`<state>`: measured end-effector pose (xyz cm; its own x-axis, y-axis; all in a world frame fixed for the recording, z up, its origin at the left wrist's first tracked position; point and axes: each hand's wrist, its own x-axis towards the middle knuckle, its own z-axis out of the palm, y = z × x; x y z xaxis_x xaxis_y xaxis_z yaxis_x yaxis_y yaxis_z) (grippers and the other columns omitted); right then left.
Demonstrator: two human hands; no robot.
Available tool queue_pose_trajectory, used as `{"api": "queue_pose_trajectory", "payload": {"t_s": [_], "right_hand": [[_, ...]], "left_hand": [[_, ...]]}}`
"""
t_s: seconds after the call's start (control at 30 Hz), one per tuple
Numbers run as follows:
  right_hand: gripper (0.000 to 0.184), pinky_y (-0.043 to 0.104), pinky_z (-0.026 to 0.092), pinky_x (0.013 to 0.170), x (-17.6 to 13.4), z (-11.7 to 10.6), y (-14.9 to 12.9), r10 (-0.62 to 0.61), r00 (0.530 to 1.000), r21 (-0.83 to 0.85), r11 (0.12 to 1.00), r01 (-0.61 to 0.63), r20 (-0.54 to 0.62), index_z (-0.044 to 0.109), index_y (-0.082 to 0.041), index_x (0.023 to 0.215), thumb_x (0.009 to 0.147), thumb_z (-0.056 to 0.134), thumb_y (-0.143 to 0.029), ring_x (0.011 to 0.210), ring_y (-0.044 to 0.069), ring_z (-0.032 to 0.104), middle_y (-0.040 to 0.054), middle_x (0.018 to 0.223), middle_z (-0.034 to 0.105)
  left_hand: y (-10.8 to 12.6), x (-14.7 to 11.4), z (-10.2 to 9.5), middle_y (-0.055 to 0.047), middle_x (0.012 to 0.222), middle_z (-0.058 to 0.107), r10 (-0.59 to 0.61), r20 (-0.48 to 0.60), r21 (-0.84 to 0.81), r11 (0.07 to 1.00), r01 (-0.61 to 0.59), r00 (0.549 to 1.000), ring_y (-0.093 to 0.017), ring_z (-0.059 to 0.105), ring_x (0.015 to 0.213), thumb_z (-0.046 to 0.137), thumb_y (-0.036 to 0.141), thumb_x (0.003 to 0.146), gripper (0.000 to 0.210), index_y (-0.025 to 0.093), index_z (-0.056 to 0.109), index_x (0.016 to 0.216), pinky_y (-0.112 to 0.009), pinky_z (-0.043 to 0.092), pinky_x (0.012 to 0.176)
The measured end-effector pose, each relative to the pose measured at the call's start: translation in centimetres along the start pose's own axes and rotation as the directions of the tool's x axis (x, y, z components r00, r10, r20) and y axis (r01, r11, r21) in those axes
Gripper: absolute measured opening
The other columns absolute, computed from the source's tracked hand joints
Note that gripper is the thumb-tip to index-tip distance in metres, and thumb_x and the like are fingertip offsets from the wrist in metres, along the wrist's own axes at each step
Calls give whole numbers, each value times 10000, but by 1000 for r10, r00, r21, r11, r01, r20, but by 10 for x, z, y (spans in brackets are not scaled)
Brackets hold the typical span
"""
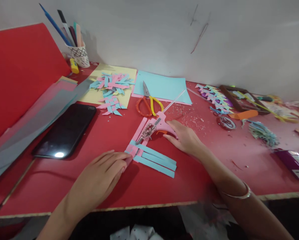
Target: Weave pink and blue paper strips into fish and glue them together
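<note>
My right hand (181,135) is wrapped round the handle of a pink hot glue gun (161,124) with a clear glue stick (174,100) poking out of its back. The nozzle points down-left at a small weave of pink and blue paper strips (156,160), touching or just above it. My left hand (106,173) presses its fingertips on the left end of the weave, where a pink strip runs under them. Scissors (149,101) with one red and one yellow handle lie just beyond the gun.
A black phone (66,131) lies at left, near a patterned cup of pens (79,55). Woven paper pieces (112,83) rest on a yellow sheet. A blue sheet (164,85) lies at the back. At right are a brown frame (243,100), yarn (263,133) and a purple box (293,165).
</note>
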<state>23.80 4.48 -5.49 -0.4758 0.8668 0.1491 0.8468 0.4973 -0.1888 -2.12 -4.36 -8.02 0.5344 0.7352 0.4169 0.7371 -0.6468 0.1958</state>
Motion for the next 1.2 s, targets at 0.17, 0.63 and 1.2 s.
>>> {"api": "queue_pose_trajectory", "payload": {"t_s": [0.17, 0.63, 1.2], "right_hand": [[361, 336, 500, 658, 0, 0, 1, 11, 1000, -12, 1000, -12, -1, 506, -162, 1118, 820, 430, -350, 915, 243, 604, 112, 1056, 612], [346, 365, 505, 699, 0, 1, 9, 81, 991, -29, 996, -84, -102, 515, -204, 1113, 829, 418, -377, 929, 252, 600, 96, 1069, 612], [353, 403, 497, 726, 2, 2, 18, 129, 977, -68, 988, -142, -171, 523, -201, 1113, 829, 396, -366, 938, 267, 594, 101, 1075, 612]], "left_hand": [[0, 1, 0, -20, 904, 704, 6, -24, 10, 1000, -5, 1000, -143, 639, 825, 259, 194, 886, 352, 200, 610, 873, -289, 489, 797], [0, -2, 2, -18, 926, 700, -50, 17, -33, 998, 51, 999, -146, 632, 846, 247, 224, 890, 385, 211, 631, 869, -296, 489, 812], [0, -2, 2, -22, 921, 701, -69, 19, -41, 997, 69, 997, -153, 633, 837, 245, 229, 892, 389, 213, 634, 884, -290, 489, 796]]}}
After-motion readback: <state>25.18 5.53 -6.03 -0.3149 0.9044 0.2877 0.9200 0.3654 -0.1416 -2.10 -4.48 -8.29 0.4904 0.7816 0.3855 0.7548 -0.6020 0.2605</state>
